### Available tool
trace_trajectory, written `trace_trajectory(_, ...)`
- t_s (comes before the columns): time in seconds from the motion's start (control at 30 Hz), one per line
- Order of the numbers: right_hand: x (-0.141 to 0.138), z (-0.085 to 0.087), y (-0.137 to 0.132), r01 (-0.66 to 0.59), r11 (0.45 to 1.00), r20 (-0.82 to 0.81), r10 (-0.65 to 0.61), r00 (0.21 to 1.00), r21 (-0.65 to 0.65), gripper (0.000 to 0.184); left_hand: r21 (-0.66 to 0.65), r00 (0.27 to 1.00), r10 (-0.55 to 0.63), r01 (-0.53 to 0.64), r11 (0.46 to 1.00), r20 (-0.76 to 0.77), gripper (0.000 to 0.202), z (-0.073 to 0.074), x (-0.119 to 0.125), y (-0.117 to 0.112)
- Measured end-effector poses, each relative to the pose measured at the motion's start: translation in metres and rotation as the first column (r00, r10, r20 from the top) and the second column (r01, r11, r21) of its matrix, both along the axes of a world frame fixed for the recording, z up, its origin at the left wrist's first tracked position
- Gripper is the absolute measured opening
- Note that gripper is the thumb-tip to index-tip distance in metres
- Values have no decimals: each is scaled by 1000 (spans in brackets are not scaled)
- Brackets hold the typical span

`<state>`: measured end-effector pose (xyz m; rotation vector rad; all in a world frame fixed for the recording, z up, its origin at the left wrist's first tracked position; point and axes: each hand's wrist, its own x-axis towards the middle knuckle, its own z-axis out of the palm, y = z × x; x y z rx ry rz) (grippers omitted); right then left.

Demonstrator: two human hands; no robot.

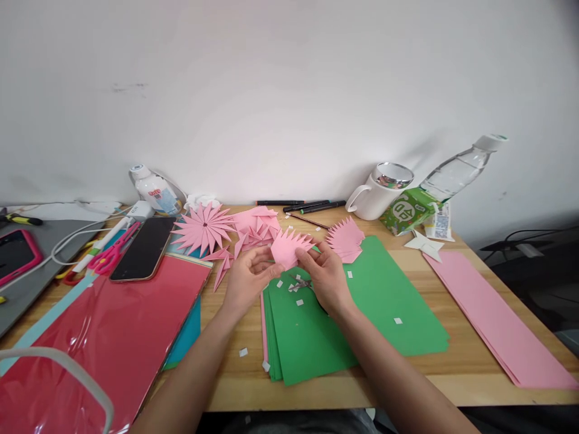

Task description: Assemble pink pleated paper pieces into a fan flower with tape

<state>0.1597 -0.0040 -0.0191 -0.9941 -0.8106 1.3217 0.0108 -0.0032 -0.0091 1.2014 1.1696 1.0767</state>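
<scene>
Between my two hands is a pink folded-paper piece [289, 248] with a row of pointed tips along its upper edge. My left hand [253, 274] grips its left side, thumb in front. On its right side, my right hand [323, 268] pinches it between thumb and fingers. Just behind my right hand lies a similar pink spiked fan [346, 240]. Small scissors [299, 284] rest on the stack of green paper [316, 343] below, partly hidden by my right hand. Small white paper bits [300, 302] are scattered around them.
A pink paper star wheel [205, 225] and loose pink folded pieces [256, 232] lie at the back left. Nearby are a phone [145, 248], pink scissors [113, 248] and red sheets [113, 325]. Rightward stand a white mug [373, 196], a tilted water bottle [456, 172] and pink strips [493, 319].
</scene>
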Motion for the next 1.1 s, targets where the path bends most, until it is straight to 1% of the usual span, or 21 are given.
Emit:
trace_trajectory(0.07,-1,1,-1,-29,999,35,28,999,24,40,-66,994,-93,96,993,51,44,2,0,0)
trace_trajectory(0.1,-1,2,-1,-36,999,56,34,998,34,37,-87,992,-103,110,990,77,42,2,0,0)
trace_trajectory(0.23,-1,4,-3,-61,997,117,54,992,57,30,-151,984,-46,73,986,175,41,3,0,-2)
trace_trajectory(0.3,-1,4,-3,-65,996,145,55,988,69,28,-161,977,-53,87,983,207,42,4,0,-3)
trace_trajectory(0.4,-1,5,-4,-20,997,178,5,984,81,25,-172,966,-72,117,978,248,38,5,-1,-2)
trace_trajectory(0.47,-1,5,-5,10,996,182,-25,983,86,25,-197,960,-67,124,972,272,35,5,-1,-2)
trace_trajectory(0.57,-1,6,-7,10,994,187,-31,982,113,23,-242,950,-62,140,960,305,36,5,0,-1)
trace_trajectory(0.7,-1,7,-9,-21,987,218,-14,976,158,25,-229,951,-85,157,961,296,35,4,1,-1)
trace_trajectory(0.87,-2,6,-8,-29,988,248,-9,969,151,25,-184,972,-44,88,979,232,35,1,1,-2)
trace_trajectory(0.93,-3,6,-8,-55,988,232,19,972,147,28,-173,977,-26,64,983,213,34,0,1,-2)
trace_trajectory(1.03,-4,5,-8,-109,983,206,78,975,147,39,-194,975,-6,51,980,223,35,-1,-1,-1)
trace_trajectory(1.1,-4,4,-8,-114,983,197,84,977,141,43,-212,973,-6,57,975,232,35,-2,-2,0)
